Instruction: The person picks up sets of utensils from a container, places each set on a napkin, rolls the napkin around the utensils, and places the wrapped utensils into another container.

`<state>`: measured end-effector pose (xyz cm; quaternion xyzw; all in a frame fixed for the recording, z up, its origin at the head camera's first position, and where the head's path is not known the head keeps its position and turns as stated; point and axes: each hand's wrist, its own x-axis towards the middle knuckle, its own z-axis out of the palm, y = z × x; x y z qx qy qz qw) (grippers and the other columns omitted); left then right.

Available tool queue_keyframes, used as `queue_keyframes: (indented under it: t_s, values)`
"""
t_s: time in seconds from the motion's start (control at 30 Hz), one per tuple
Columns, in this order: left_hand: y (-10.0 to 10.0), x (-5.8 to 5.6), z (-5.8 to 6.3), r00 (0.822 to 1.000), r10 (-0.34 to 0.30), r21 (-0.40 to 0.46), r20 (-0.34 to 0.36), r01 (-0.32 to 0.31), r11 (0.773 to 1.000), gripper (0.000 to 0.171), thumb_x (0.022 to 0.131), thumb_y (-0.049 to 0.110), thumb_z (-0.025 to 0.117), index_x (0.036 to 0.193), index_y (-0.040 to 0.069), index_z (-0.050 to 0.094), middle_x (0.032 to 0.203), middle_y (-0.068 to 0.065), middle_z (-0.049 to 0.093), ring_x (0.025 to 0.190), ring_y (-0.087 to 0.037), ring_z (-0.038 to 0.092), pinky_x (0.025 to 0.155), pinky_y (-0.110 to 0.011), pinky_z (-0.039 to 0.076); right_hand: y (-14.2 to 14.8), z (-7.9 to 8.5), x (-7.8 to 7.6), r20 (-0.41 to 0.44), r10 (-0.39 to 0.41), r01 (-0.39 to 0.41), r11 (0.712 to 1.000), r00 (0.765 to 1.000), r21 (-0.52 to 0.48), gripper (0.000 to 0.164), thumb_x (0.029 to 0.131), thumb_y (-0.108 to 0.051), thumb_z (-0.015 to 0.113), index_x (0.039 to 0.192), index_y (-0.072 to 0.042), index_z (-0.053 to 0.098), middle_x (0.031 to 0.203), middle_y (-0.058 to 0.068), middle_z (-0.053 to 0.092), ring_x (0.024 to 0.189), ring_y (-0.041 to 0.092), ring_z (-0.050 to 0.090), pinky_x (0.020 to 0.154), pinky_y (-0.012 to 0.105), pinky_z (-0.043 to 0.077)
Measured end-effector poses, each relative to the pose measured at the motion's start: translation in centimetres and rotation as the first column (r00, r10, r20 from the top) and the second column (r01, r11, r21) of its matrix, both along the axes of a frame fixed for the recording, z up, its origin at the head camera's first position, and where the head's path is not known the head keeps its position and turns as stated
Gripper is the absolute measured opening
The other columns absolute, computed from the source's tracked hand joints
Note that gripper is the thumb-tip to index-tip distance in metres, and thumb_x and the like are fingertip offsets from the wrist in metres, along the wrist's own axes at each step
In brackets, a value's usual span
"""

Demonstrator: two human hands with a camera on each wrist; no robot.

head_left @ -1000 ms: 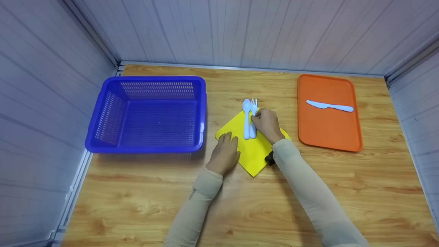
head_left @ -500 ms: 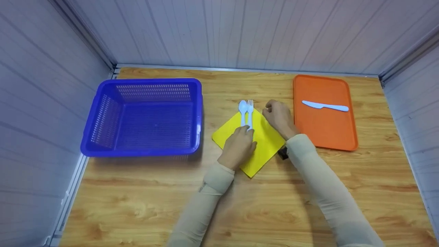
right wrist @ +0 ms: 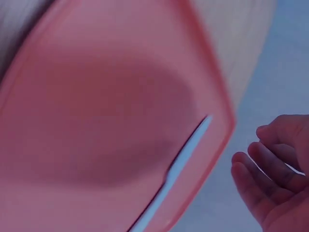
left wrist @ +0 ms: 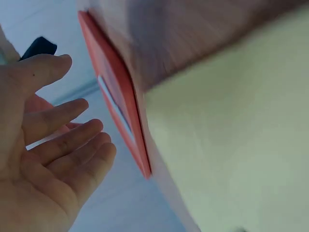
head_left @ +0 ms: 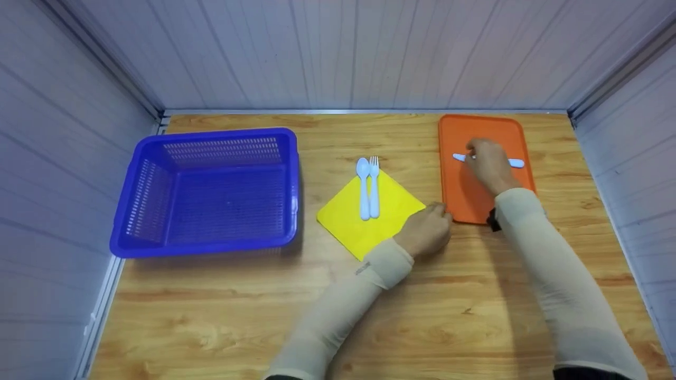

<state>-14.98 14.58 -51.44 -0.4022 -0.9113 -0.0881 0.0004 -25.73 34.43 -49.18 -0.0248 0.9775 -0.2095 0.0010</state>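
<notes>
My right hand [head_left: 492,166] is over the orange tray [head_left: 458,198], overlapping the middle of a white plastic knife [head_left: 516,163] in the head view. In the right wrist view its loosely bent fingers are apart from the knife [right wrist: 178,166], which lies on the tray. My left hand [head_left: 426,228] hovers between the right corner of a yellow napkin [head_left: 346,229] and the tray's lower left corner. Its fingers are relaxed and hold nothing in the left wrist view. A white spoon [head_left: 364,195] and a white fork [head_left: 374,192] lie side by side on the napkin, heads past its top corner.
A blue plastic basket [head_left: 206,251] with slotted walls stands at the left of the wooden table [head_left: 222,311]. Pale panel walls [head_left: 327,53] close off the back and both sides.
The right hand has left the fork and moved right, over the knife on the tray. The left hand first came to the cutlery handles, then went right toward the tray. The cutlery stays on the napkin.
</notes>
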Motion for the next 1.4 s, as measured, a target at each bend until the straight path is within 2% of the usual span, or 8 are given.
queue_keyframes:
  t_s: [0.13,0.33,0.5,0.7,0.83,1.03,1.23,1.4]
  values:
    - [1.5,0.2,-0.8,0.999,-0.028,-0.07,0.018,0.029,0.997,0.029,0.1,0.02,0.053,0.122,0.008,0.068,0.127,-0.009,0.061,0.12,-0.021,0.057,0.101,-0.026,0.045,2.7,-0.9,-0.6,0.063,-0.009,0.006,0.999,0.998,0.042,0.028,0.098,0.0,0.054,0.123,0.012,0.057,0.12,0.032,0.054,0.106,0.049,0.055,0.085,0.058,0.049]
    - [2.4,0.4,-1.5,0.998,-0.055,-0.132,0.003,0.055,0.99,0.028,0.1,0.019,0.052,0.121,0.01,0.068,0.125,-0.006,0.062,0.12,-0.019,0.056,0.105,-0.024,0.04,5.0,-2.1,-1.2,0.108,0.041,-0.054,0.991,0.993,0.123,0.029,0.095,0.006,0.057,0.123,0.012,0.057,0.121,0.033,0.051,0.111,0.051,0.052,0.091,0.06,0.047]
    - [2.5,0.6,-1.5,0.998,-0.041,-0.121,0.047,0.046,0.992,0.029,0.1,0.019,0.052,0.123,0.01,0.067,0.128,-0.005,0.062,0.122,-0.019,0.056,0.104,-0.025,0.043,6.0,-2.8,-1.0,0.098,0.07,-0.085,0.983,0.993,0.16,0.023,0.095,0.005,0.06,0.118,0.01,0.062,0.114,0.031,0.056,0.108,0.049,0.054,0.091,0.06,0.047]
    - [2.7,0.8,-1.5,0.999,-0.041,-0.137,0.029,0.044,0.99,0.031,0.1,0.018,0.051,0.126,0.012,0.066,0.128,-0.003,0.062,0.125,-0.017,0.054,0.102,-0.023,0.044,6.7,-3.2,-0.8,0.013,0.097,-0.097,0.977,0.995,0.191,0.017,0.096,0.003,0.061,0.111,0.008,0.066,0.104,0.029,0.06,0.098,0.048,0.06,0.082,0.06,0.051]
    - [2.7,0.7,-1.5,0.999,-0.047,-0.145,-0.011,0.045,0.988,0.032,0.099,0.019,0.052,0.126,0.012,0.067,0.126,-0.002,0.063,0.123,-0.017,0.055,0.099,-0.022,0.045,6.9,-3.4,-1.0,-0.018,0.151,-0.14,0.95,0.988,0.28,0.015,0.096,0.001,0.061,0.11,0.006,0.065,0.102,0.029,0.061,0.093,0.048,0.061,0.079,0.061,0.052]
    - [2.4,0.5,-1.2,0.999,-0.05,-0.124,-0.009,0.049,0.991,0.035,0.099,0.019,0.051,0.13,0.01,0.065,0.132,-0.005,0.061,0.127,-0.019,0.053,0.101,-0.025,0.045,6.8,-3.3,-1.0,-0.051,0.206,-0.167,0.893,0.977,0.417,0.014,0.096,0.002,0.06,0.109,0.006,0.063,0.1,0.03,0.062,0.091,0.049,0.062,0.079,0.064,0.049]
    - [0.1,0.3,-0.4,0.999,-0.032,-0.059,-0.004,0.032,0.998,0.038,0.099,0.025,0.054,0.13,0.006,0.062,0.135,-0.01,0.058,0.129,-0.024,0.051,0.108,-0.029,0.04,5.0,-2.7,-0.4,-0.187,0.184,-0.133,0.958,0.965,0.255,0.016,0.092,-0.002,0.065,0.103,0.01,0.063,0.093,0.029,0.061,0.082,0.048,0.062,0.072,0.061,0.052]
    - [-2.9,0.4,0.4,0.999,0.031,-0.018,-0.012,-0.031,0.999,0.038,0.099,0.029,0.056,0.129,0.006,0.063,0.137,-0.012,0.058,0.13,-0.027,0.051,0.106,-0.035,0.043,1.7,-1.3,0.9,-0.168,0.061,-0.053,0.997,0.984,0.051,0.017,0.093,-0.006,0.062,0.1,0.009,0.064,0.092,0.025,0.061,0.08,0.04,0.062,0.069,0.055,0.054]
